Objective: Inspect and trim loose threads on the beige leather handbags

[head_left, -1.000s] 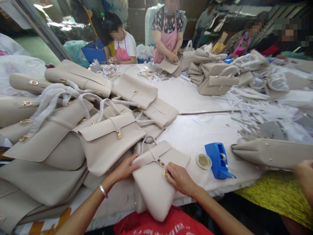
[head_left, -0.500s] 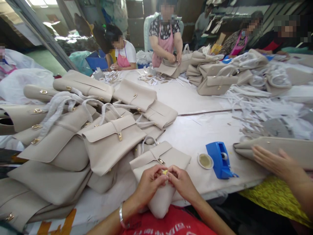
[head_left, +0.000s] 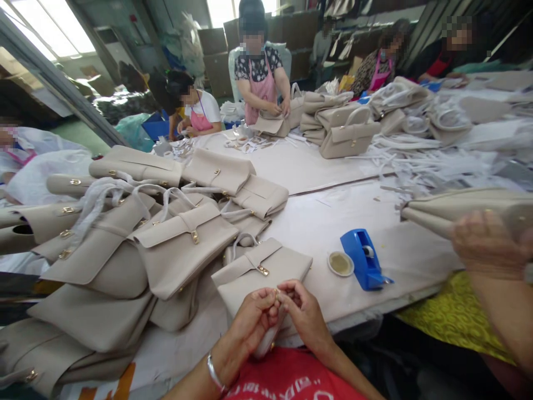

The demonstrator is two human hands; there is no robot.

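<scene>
At lower centre, your left hand (head_left: pixel 255 318) and right hand (head_left: pixel 306 312) each keep a narrow grip, apparently pinching a tiny yellowish bit (head_left: pixel 276 296) between them; fingering it seems the step in hand, calling next for light, steady control. Behind them, mid-frame, the beige handbag (head_left: pixel 259 282) lies on the bench (head_left: pixel 306 225), left of the blue tape dispenser (head_left: pixel 361 260).

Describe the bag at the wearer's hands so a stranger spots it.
Find the white table, with a heap of beige bags at the left. Just right of that heap is the bag with a gold clasp on its front. Unlike its neighbours, it is partly hidden by the wearer's left hand and right hand.
</scene>
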